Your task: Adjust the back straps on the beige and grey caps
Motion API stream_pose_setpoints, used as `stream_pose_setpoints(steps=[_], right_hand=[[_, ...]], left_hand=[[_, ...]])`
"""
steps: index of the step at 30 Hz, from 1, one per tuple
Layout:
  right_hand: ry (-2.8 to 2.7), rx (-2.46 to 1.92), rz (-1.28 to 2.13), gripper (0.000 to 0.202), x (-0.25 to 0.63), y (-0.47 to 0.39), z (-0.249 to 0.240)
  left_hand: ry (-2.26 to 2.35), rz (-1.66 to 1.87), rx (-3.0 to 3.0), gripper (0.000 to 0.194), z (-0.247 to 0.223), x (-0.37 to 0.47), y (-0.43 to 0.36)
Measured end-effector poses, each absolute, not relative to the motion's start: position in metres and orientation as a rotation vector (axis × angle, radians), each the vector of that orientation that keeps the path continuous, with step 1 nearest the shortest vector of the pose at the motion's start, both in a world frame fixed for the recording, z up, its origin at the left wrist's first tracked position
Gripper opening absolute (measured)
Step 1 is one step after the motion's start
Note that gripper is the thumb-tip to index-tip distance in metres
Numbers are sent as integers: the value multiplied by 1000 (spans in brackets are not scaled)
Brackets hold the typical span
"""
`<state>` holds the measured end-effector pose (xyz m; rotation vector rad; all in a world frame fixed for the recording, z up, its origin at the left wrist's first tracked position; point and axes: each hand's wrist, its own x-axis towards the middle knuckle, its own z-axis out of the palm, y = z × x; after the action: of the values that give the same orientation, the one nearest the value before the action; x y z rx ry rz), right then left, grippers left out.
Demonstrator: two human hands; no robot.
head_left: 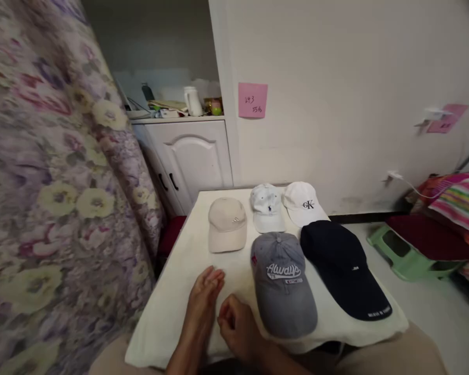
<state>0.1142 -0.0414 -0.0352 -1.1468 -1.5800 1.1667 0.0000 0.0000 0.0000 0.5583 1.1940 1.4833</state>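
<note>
Several baseball caps lie on a small table covered with a cream cloth (172, 307). A beige cap (227, 224) is at the back left, a pale blue cap (266, 207) and a white cap (301, 203) behind. A grey cap with "Always" lettering (283, 284) and a dark navy cap (346, 268) lie nearer. My left hand (203, 302) rests flat on the cloth, fingers extended, holding nothing, just below the beige cap. My right hand (236, 325) is curled loosely beside it, left of the grey cap's brim, with nothing visible in it.
A floral curtain (54, 198) hangs close on the left. A white cabinet (187, 156) with clutter on top stands behind. A pink note (252, 100) is stuck on the wall. A green stool (402, 252) and striped bedding (457, 203) are at the right.
</note>
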Motion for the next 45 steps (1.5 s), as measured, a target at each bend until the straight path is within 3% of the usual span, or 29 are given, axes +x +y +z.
stream_pose_setpoints(steps=[6,11,15,24,29,33,39,45], right_hand=[[-1630,-1110,1205,22,113,-37,-47],[-1594,-1083,1275,20,115,-38,-39],[-1599,-1119,1261,19,114,-38,-42],[-1629,-1135,1160,19,108,-37,-54],[-1600,-1111,1196,14,109,-36,-54],[-1460,-1013,1346,7,110,-36,-53],[-1240,-937,1393,34,112,-37,-52],[-1033,-860,1499,44,120,-38,-49]], left_hand=[[959,1504,234,44,-17,-2,31],[797,1499,102,22,-25,-2,73],[685,1508,19,17,-30,4,97],[471,1477,35,27,-30,15,116],[413,1462,55,44,-29,16,119],[367,1489,72,52,-29,9,100],[363,1549,104,57,-33,-20,28],[450,1527,185,69,-45,-39,-53]])
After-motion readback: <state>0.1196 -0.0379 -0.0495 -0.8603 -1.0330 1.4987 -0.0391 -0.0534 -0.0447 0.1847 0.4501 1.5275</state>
